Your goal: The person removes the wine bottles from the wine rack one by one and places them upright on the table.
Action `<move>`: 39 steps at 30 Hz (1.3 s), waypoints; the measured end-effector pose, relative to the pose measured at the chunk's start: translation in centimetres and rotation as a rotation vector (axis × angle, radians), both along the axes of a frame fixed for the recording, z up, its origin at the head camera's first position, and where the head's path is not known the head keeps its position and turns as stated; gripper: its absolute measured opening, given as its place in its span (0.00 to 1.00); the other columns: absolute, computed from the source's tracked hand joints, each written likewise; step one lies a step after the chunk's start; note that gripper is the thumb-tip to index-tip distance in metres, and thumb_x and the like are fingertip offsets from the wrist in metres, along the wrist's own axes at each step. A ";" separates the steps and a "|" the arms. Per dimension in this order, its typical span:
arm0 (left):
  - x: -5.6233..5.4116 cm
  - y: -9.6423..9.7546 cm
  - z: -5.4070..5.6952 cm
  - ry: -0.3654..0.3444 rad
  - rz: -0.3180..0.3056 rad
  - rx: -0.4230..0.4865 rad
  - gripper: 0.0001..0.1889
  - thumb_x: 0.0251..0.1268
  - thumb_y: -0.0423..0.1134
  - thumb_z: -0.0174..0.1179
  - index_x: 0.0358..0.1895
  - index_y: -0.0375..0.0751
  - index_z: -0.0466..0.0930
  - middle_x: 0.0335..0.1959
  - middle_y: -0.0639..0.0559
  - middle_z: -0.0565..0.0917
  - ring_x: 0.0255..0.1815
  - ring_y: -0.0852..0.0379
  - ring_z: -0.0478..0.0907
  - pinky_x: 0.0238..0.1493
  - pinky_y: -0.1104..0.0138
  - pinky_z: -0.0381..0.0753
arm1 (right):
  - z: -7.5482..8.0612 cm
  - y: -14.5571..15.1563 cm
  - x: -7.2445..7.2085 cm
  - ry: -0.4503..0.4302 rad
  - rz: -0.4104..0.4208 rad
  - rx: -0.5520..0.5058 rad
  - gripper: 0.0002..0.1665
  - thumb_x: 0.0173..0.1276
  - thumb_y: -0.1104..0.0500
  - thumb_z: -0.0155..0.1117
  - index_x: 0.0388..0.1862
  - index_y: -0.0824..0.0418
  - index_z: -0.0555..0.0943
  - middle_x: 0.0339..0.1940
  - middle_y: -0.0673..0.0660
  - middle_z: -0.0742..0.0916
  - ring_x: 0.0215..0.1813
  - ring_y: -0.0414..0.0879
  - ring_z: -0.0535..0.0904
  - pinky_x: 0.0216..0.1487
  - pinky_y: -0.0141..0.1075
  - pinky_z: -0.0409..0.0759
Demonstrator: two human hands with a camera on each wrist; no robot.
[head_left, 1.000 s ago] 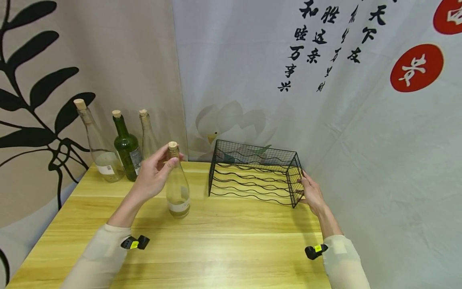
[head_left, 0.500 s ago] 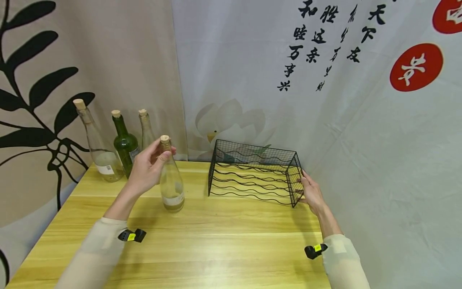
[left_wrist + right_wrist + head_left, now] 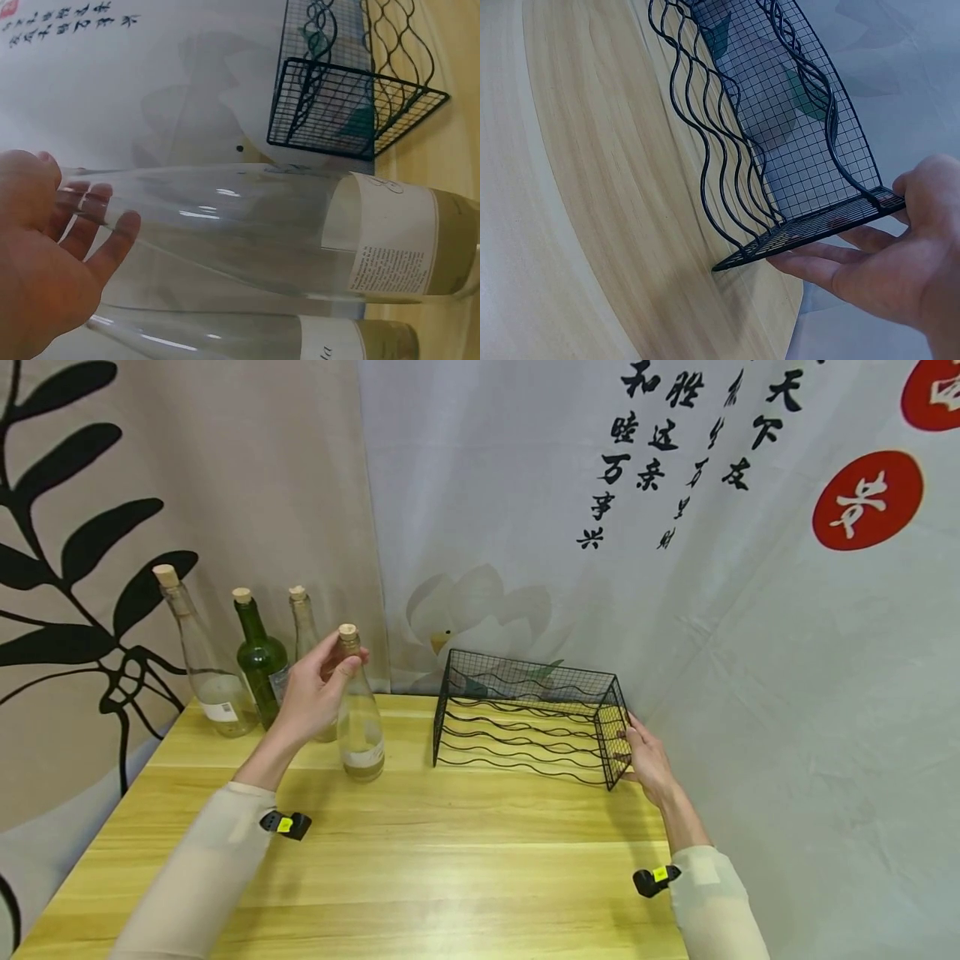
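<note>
By its corked neck, my left hand [image 3: 309, 689] grips a clear glass bottle [image 3: 360, 727] with a pale label and a little tinted liquid visible at the bottom. The bottle is upright; whether its base touches the table I cannot tell. At the right, my right hand [image 3: 651, 764] holds the end panel of a black wire wine rack [image 3: 810, 232], thumb at the panel's edge and fingers along its outer side. Wavy wires form the rack's tiers, and no bottle lies on them. Behind the left hand stands another clear bottle [image 3: 303, 618], partly hidden.
A green bottle [image 3: 258, 652] and a tall clear bottle [image 3: 213, 681], both corked, stand at the table's back left. The wooden table [image 3: 450, 860] meets a printed cloth backdrop [image 3: 480, 510] behind the rack. More cloth hangs along the right side.
My left hand has moved the clear bottle away from me and slightly left, closer to the bottles at the back. My right hand and the rack have stayed in place.
</note>
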State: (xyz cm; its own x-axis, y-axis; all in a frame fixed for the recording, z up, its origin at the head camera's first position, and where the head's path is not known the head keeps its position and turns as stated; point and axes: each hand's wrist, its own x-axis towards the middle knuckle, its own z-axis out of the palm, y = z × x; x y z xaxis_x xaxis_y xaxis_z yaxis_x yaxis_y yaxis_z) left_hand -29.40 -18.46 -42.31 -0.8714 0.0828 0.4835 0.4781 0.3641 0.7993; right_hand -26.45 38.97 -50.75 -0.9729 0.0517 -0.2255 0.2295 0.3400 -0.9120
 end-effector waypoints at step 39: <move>-6.4 0.4 0.2 -0.040 -0.016 -0.019 0.22 0.95 0.47 0.48 0.78 0.41 0.76 0.67 0.34 0.87 0.70 0.41 0.84 0.64 0.75 0.79 | -0.3 0.2 -0.2 -0.009 -0.009 -0.018 0.38 0.98 0.43 0.30 0.98 0.42 0.38 0.99 0.63 0.40 0.95 0.77 0.42 0.82 0.80 0.68</move>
